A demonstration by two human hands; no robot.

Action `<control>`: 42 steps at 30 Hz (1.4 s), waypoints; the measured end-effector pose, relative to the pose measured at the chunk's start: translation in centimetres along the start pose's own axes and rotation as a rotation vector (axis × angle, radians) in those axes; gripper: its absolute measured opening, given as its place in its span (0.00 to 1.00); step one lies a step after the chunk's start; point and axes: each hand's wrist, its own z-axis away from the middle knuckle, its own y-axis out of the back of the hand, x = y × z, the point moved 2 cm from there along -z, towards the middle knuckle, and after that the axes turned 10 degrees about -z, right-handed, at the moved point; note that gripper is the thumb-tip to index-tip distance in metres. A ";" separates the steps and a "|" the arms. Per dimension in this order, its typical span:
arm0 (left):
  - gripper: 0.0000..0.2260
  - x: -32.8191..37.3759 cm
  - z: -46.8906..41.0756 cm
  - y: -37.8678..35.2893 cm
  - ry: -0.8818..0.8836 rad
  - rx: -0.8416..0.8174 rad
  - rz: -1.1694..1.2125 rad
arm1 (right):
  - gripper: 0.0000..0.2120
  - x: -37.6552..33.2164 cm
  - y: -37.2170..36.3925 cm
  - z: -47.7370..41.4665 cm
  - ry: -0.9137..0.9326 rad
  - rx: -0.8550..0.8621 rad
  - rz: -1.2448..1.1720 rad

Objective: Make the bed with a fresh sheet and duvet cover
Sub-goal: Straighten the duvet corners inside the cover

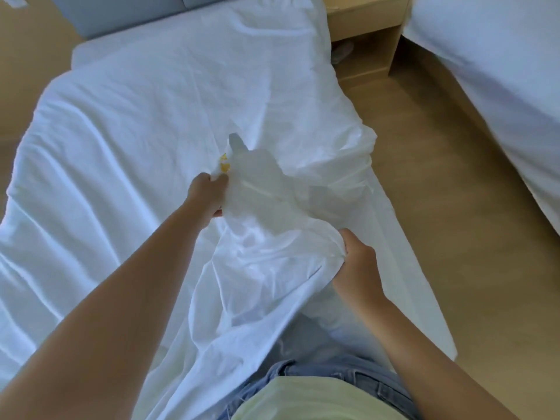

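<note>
Both hands hold the white linen; the left hand has its fingers curled round a bunched edge, with a yellow label showing just past its knuckles; the right hand, nearer the body, clutches a thick gather in a closed fist. Between the two grips the cloth sags in loose folds and falls toward the waist; beyond the left grip the bed lies under a spread white layer, rumpled on the side away from the right hand. Whether the held piece is sheet or duvet cover I cannot tell. The step looks like finding a corner; the label is a likely guide, so keep it at the left fingertips; feed the hem along with the right hand rather than tugging; draw the grips apart until the span between them is flat; avoid dragging the layer already spread.
</note>
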 end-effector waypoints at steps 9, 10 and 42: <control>0.29 -2.2 14.4 -4.7 -0.338 -0.500 -0.277 | 0.10 -3.4 -3.2 -2.1 0.032 -0.141 0.305; 0.35 -2.7 14.9 -5.3 -0.350 -0.489 -0.338 | 0.11 -3.8 -3.5 -2.2 0.043 -0.179 0.313; 0.09 -1.8 15.0 -4.9 -0.402 -0.288 -0.056 | 0.04 -3.5 -2.0 -3.2 0.031 0.039 0.295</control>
